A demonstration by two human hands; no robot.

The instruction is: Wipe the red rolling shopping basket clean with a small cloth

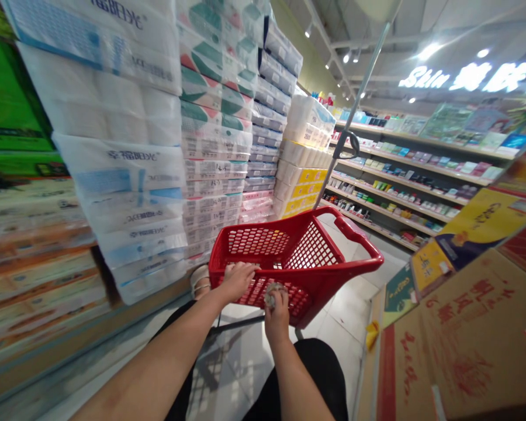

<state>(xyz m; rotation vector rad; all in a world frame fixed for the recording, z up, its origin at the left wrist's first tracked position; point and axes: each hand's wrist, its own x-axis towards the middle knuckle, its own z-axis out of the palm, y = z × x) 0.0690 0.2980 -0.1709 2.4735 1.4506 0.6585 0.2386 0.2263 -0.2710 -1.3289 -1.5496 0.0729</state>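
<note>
A red plastic shopping cart (263, 280) with perforated walls stands right in front of me, its handle at the right end. My left hand (240, 280) grips the cart's near rim, fingers bent over the edge. Lower and to the right, my right hand (277, 307) pinches a crumpled greyish cloth (274, 292) against the cart's near side wall. The part of the cloth inside the fingers is hidden. No goods are visible in the part of the basket that shows.
Tall stacks of wrapped tissue packs (140, 169) line the left. Cardboard boxes (477, 333) stand on the right, near a yellow object (371, 334) on a low ledge. Shelves of small goods (403, 175) fill the back. A metal pole (355, 111) rises behind the cart.
</note>
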